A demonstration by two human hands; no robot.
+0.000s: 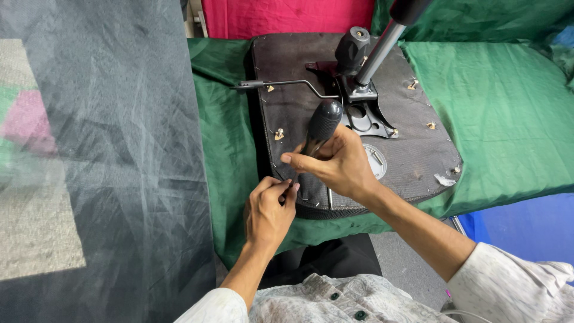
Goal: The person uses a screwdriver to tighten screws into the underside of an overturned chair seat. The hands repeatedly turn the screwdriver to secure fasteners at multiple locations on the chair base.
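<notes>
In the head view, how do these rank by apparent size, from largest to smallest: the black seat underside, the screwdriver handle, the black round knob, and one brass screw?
1. Black seat underside, by far the largest.
2. Screwdriver handle, held by the right hand.
3. Black round knob; it lies farther from the camera, so its rank against the handle is unsure.
4. Brass screw, smallest.

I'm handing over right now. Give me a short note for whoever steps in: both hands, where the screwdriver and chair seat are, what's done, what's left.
Right hand: closed round the black handle of the screwdriver, shaft pointing down at the seat's near edge.
Left hand: fingertips pinched at the tool's tip; whatever they hold is too small to tell.
Chair seat: upside down on the green cloth, metal mechanism plate with lever and gas column on its underside.
Done: several brass screws sit in the underside.
Left: the near-edge spot under the tip looks unfinished.
</notes>
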